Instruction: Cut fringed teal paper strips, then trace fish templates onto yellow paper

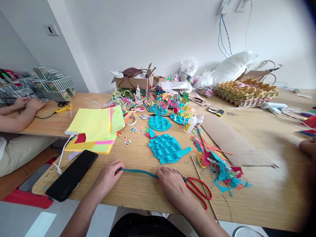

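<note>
Between my two hands stretches a narrow blue paper strip [140, 171], low over the table's near side. My left hand [111, 172] pinches its left end between thumb and fingers. The other end runs under the fingers of my right hand [172, 182], which are closed on it. Red-handled scissors [201, 191] lie right beside my right hand, their blades partly hidden by it. Just beyond the strip lies a woven blue paper piece [166, 148] with a tail-like strip sticking out to the right. Behind it sits a smaller woven blue piece [160, 123].
Left are stacked coloured paper sheets [90, 123] and a black phone [72, 174]. Right are blue paper scraps [223, 174], a thin stick [203, 187], glue bottles [190, 123] and a cardboard sheet [229, 141]. Egg trays [247, 92] stand behind. Other people's hands show at both sides.
</note>
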A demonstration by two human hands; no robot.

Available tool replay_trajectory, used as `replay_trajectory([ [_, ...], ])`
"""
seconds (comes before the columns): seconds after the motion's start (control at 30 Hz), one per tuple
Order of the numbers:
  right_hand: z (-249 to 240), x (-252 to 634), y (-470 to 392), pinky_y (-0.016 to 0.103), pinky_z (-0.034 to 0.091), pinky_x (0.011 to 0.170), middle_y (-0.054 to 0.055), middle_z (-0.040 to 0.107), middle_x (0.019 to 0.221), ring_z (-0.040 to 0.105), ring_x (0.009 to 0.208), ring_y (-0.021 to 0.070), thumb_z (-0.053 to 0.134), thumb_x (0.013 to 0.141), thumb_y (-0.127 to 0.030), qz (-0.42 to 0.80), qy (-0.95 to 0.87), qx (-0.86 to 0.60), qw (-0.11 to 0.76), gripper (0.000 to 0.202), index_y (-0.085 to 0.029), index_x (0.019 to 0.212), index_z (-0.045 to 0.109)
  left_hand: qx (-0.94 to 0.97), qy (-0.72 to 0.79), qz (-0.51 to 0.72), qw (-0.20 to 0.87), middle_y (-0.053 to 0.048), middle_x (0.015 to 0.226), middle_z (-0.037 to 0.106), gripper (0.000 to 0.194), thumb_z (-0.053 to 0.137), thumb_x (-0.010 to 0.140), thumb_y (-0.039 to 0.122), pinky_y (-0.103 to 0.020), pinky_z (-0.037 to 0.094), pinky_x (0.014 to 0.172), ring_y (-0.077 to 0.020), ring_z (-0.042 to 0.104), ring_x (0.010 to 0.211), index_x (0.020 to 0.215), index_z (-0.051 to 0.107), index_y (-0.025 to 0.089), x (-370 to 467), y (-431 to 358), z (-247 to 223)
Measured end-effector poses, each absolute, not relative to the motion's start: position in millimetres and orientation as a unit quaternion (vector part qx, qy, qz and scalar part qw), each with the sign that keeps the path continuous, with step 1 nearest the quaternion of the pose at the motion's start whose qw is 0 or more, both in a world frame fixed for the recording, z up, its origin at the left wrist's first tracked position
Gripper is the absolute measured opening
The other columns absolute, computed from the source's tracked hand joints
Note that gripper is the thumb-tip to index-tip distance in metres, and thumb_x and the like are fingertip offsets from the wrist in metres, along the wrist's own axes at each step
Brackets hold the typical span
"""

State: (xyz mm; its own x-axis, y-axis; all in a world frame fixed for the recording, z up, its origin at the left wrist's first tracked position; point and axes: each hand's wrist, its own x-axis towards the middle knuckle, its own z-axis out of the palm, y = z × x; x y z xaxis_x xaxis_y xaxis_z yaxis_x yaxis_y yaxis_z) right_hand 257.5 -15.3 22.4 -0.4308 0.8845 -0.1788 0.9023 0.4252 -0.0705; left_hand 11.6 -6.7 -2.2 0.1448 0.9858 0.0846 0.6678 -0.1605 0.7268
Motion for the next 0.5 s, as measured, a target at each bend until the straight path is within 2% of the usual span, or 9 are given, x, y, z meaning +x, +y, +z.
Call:
replay_trajectory([
  [0.17,20.1,258.8,-17.7,0.029,0.040,0.065,0.007,0.064,0.088,0.061,0.081,0.0227,0.046,0.080,-0.008,-0.075,0.839,0.537,0.052,0.018,-0.016,0.089,0.059,0.713,0.588,0.271,0.268,-0.003,0.080,0.060,0.014,0.050,0.068,0.015,-0.029,0.045,0.067,-0.0203,0.058,0.076,0.074,0.061,0.022,10.4,-7.7,-3.2],
  [0.37,20.8,261.2,-16.9,0.028,0.039,0.065,0.006,0.064,0.086,0.061,0.080,0.0219,0.047,0.081,-0.007,-0.080,0.840,0.533,0.055,0.017,-0.017,0.086,0.060,0.722,0.589,0.267,0.247,-0.002,0.073,0.059,0.011,0.048,0.070,0.017,-0.030,0.045,0.068,-0.0201,0.058,0.073,0.067,0.058,0.022,9.7,-8.5,-2.2],
  [0.5,22.1,261.7,-18.6,0.029,0.038,0.068,0.007,0.063,0.089,0.060,0.083,0.0221,0.046,0.081,-0.007,-0.079,0.840,0.534,0.048,0.018,-0.017,0.088,0.059,0.725,0.587,0.266,0.242,-0.003,0.076,0.060,0.013,0.047,0.070,0.017,-0.030,0.045,0.069,-0.0202,0.059,0.075,0.070,0.059,0.021,7.7,-8.8,-3.0],
])
